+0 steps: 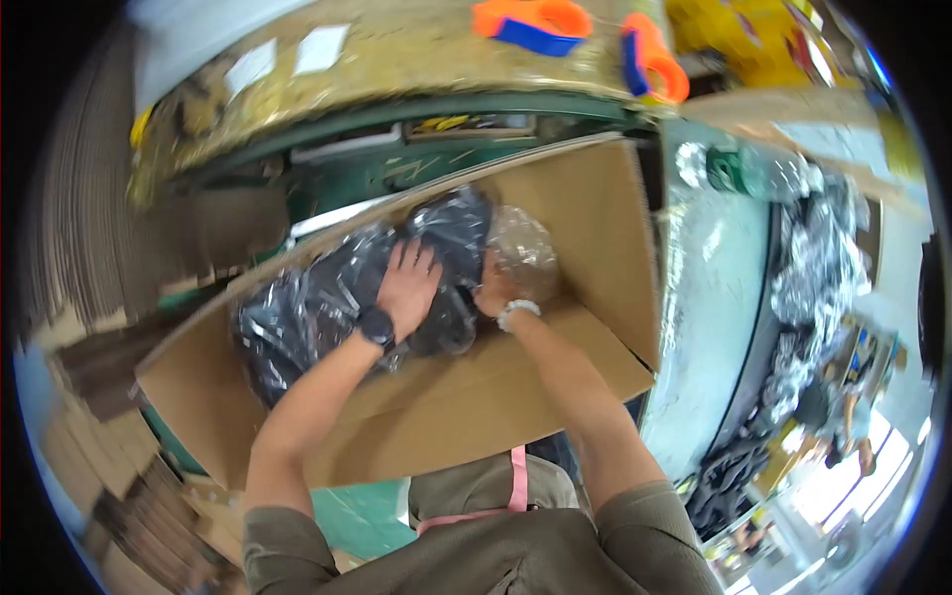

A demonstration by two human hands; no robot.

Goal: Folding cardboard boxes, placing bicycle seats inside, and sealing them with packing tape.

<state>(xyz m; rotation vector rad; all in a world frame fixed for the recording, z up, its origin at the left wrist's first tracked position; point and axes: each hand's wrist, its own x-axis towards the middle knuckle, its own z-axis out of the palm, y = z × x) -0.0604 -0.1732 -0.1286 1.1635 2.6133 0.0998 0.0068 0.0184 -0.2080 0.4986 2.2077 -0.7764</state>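
An open cardboard box point(585, 208) lies in front of me, its flaps spread. Inside it sit dark items wrapped in clear crinkly plastic bags point(307, 307). My left hand point(407, 283), with a black watch at the wrist, presses flat on top of the bagged items, fingers apart. My right hand point(493, 293), with a white bracelet, reaches into the box beside it and grips the plastic of one bag point(521, 248); its fingers are partly hidden in the wrap.
A green-framed bench with a chipboard top point(397, 50) stands behind the box, carrying two orange-and-blue tape dispensers point(535, 22). Flattened cardboard stacks point(89, 248) stand at left. At right, a conveyor point(714, 278) holds more bagged items point(823, 258); another person point(838, 416) works beyond.
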